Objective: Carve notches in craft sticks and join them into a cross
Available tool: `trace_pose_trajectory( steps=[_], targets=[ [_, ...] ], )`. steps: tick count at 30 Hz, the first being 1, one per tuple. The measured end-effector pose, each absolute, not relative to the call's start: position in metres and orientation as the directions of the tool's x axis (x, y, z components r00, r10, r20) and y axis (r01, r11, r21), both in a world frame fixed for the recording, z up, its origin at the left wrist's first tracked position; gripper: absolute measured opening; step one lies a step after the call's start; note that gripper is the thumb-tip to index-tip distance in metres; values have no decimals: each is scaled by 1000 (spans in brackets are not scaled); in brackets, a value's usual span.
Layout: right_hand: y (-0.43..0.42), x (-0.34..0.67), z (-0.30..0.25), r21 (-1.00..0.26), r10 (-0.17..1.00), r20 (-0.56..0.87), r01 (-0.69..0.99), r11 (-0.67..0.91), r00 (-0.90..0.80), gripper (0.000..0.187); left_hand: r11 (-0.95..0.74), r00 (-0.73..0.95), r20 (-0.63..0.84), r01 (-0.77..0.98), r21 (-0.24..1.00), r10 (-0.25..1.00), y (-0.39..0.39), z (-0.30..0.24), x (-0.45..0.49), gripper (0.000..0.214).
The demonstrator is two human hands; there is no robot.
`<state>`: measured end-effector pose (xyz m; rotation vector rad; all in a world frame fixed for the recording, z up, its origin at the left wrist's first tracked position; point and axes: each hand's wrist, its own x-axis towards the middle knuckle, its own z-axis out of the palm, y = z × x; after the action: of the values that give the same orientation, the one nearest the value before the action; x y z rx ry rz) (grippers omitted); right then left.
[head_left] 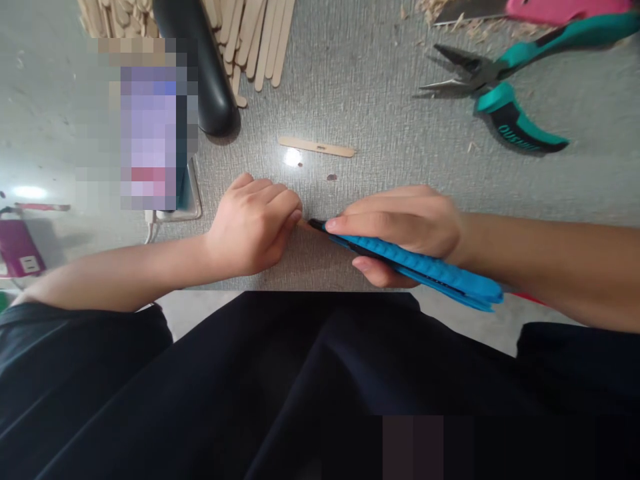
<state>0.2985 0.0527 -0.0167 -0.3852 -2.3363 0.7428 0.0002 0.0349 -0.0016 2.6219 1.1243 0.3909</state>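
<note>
My right hand is wrapped round a blue utility knife, its black tip pointing left towards my other hand. My left hand is closed over a wooden craft stick; only a short end pokes out by the thumb, beside the knife's tip. Whether the blade touches the wood I cannot tell. Beyond both hands another craft stick lies flat, with a small dark mark at its middle.
At the upper left are a pile of craft sticks, a long black object and a blurred-out phone-like item with a white cable. Teal-handled pliers lie at the upper right, near a pink-handled tool and wood shavings.
</note>
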Motion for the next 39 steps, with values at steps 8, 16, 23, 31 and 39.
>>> trace_pose_trajectory(
  steps=[8, 16, 23, 31, 39],
  targets=[
    [54, 298, -19, -591, 436, 496, 76, 803, -751, 31, -662, 668, 124, 663, 348, 734, 35, -3, 0, 36],
    [54, 300, -18, -631, 451, 449, 84, 771, -771, 34, -614, 645, 64, 687, 390, 762, 35, -3, -2, 38],
    [55, 293, -21, -505, 362, 498, 76, 860, -788, 26, -585, 636, 8, 705, 402, 772, 35, 1, 0, 37],
    [56, 283, -24, -421, 268, 514, 33, 907, -815, 39, -585, 656, -82, 716, 381, 750, 37, 5, 3, 35],
    [50, 286, -19, -353, 206, 518, 12, 935, -830, 20, -552, 667, -103, 684, 476, 738, 37, 10, 4, 30]
  ],
)
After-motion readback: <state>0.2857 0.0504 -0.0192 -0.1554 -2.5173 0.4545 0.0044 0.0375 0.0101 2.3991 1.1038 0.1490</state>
